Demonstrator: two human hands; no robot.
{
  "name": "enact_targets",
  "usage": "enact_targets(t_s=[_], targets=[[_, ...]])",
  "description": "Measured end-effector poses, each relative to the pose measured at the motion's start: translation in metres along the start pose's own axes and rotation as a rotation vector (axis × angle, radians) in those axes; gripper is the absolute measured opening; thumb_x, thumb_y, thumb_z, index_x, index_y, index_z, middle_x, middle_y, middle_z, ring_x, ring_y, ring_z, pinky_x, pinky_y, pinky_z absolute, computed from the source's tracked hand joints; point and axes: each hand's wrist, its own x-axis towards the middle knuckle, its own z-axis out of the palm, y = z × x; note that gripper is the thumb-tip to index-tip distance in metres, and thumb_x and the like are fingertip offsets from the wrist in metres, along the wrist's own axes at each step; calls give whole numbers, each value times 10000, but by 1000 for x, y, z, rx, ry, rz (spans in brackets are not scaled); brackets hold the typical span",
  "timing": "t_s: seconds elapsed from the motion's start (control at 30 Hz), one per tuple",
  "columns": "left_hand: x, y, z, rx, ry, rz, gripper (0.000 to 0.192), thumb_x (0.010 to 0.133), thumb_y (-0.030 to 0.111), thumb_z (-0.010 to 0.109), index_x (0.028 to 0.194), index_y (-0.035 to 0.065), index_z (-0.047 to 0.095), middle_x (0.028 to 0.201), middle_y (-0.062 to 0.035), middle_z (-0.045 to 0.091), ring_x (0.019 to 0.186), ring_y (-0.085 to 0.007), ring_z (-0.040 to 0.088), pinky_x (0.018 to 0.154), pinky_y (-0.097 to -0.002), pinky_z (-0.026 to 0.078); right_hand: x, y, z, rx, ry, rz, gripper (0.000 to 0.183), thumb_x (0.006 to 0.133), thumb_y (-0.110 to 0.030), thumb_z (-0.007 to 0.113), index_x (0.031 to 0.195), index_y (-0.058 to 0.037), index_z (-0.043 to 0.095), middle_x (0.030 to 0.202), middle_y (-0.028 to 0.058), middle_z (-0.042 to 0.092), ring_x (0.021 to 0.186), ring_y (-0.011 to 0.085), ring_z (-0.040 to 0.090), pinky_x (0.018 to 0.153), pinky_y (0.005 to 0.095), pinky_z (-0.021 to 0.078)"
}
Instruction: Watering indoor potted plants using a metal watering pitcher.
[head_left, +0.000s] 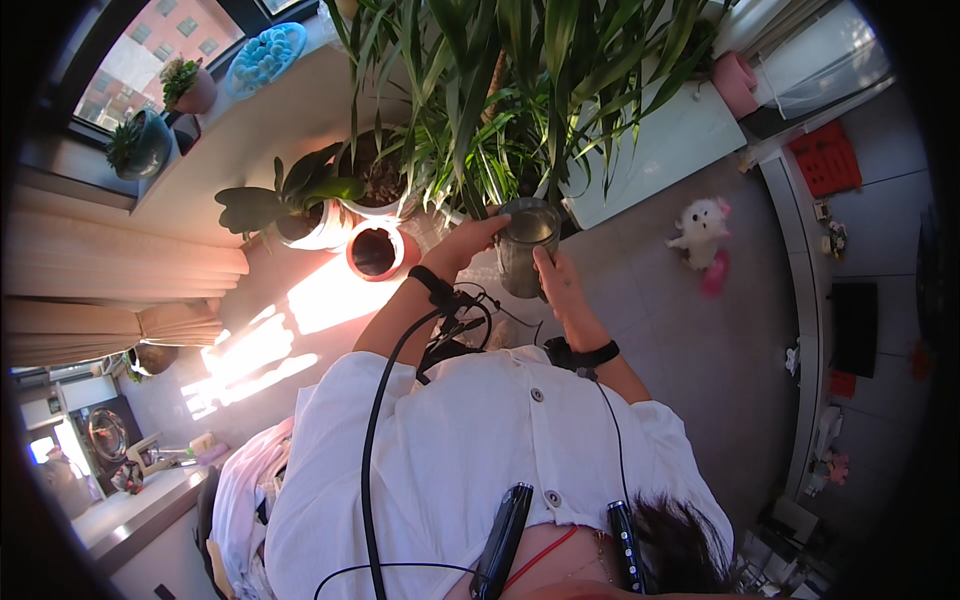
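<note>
Both hands hold a tall, clear pitcher (525, 251) with liquid inside, in front of my body. My left hand (480, 234) grips its left side near the rim, where a handle seems to be covered by the fingers. Against the lower right side rests my right hand (556, 281), thumb up along the wall. Just beyond the pitcher, long green leaves of a large potted plant (487, 112) hang down close to its rim. A pink pot of dark soil (375, 251) stands on the floor to the left, beside a broad-leaved plant in a white pot (311, 225).
A small white dog (703, 232) is on the grey floor at right, by a pink object (715, 274). A white tabletop (637, 165) lies behind the pitcher. Cables (390, 360) run from my wristbands. Succulents (139, 146) line the windowsill. A long low cabinet (802, 300) edges the right.
</note>
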Motion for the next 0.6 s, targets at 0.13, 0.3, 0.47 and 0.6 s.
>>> enact_targets(t_s=[0.13, 0.3, 0.47, 0.6], targets=[[3, -3, 0, 11, -23, -4, 387, 919, 340, 545, 1271, 180, 540, 938, 72, 587, 824, -59, 486, 727, -238, 385, -7, -9, -2, -1, -7, 84, 420, 921, -389, 566, 770, 3, 550, 659, 31, 498, 607, 117, 454, 540, 315, 367], [5, 0, 8, 13, -56, 20, 373, 921, 330, 544, 1258, 173, 547, 915, 77, 582, 792, -55, 480, 699, -231, 380, -10, -6, -5, 101, -18, 34, 404, 926, -384, 564, 759, -17, 548, 664, 3, 484, 599, 98, 429, 525, 296, 347], [8, 0, 13, 12, -68, 52, 358, 919, 325, 545, 1241, 169, 558, 856, 85, 558, 745, -51, 464, 660, -221, 372, -13, -7, -9, 151, -14, 0, 395, 928, -382, 565, 760, -25, 544, 660, -15, 467, 595, 82, 411, 518, 289, 334], [8, 1, 17, 42, -66, 32, 346, 919, 322, 544, 1228, 167, 568, 825, 87, 536, 737, -53, 459, 654, -219, 370, -12, 0, -11, 132, -6, 15, 403, 925, -389, 570, 748, -29, 531, 652, -19, 462, 587, 76, 405, 513, 284, 330]])
